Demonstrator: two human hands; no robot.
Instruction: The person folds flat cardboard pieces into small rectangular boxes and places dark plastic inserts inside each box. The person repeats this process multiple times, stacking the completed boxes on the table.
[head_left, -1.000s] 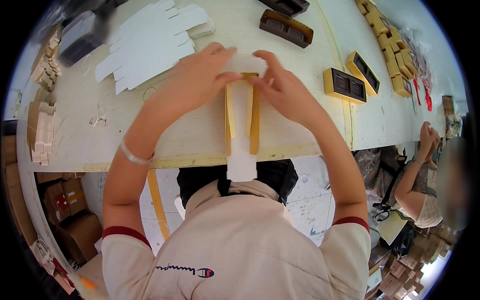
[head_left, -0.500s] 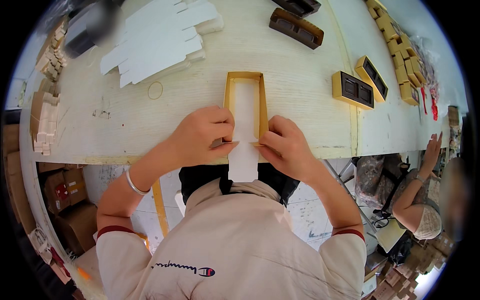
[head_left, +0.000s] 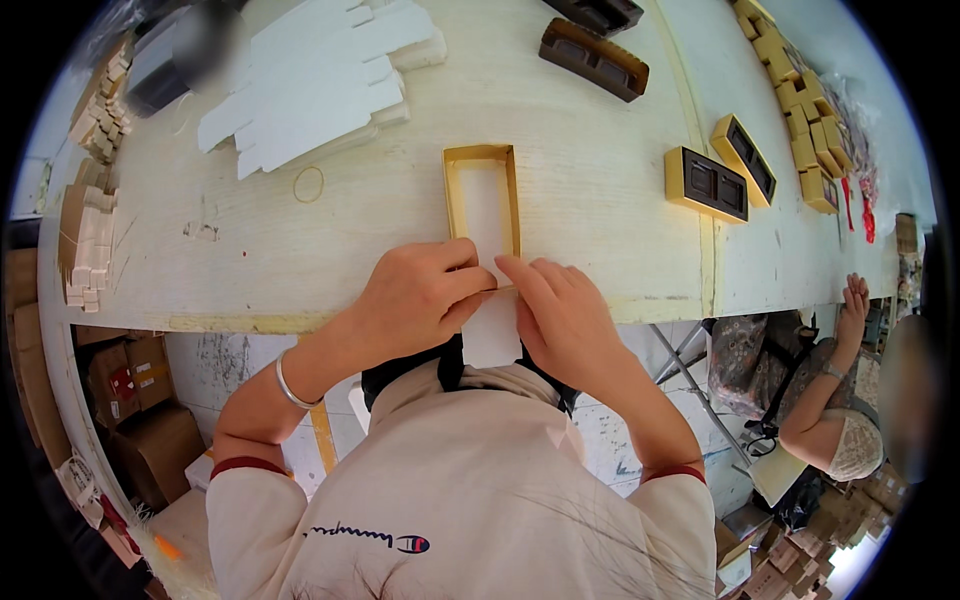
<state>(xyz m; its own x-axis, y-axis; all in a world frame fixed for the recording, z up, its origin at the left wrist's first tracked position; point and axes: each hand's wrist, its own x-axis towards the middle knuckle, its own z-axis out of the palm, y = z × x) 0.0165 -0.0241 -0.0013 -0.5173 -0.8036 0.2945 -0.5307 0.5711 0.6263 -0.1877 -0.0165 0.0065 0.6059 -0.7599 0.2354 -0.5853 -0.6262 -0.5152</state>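
Observation:
A long, narrow gold cardboard box (head_left: 484,205) with a white inside lies on the table in front of me, its near end overhanging the edge. A long white end flap (head_left: 490,335) hangs from that end toward my lap. At the box's near left corner, my left hand (head_left: 420,298) is closed, pinching the small side flap between thumb and fingers. My right hand (head_left: 568,318) is closed round the near right corner, its index finger reaching over to the folded flaps between the hands. The fingertips hide part of the flaps.
Flat white box blanks (head_left: 310,90) are stacked at the far left. Dark brown trays (head_left: 593,60) lie far off; two gold boxes (head_left: 706,183) with brown inserts stand at right. More gold boxes (head_left: 800,100) line the far right. A co-worker's hand (head_left: 853,300) shows at the right.
Both hands have come together at the near end of the box. The side flaps, apart before, are now folded inward toward each other. The box has shifted slightly left.

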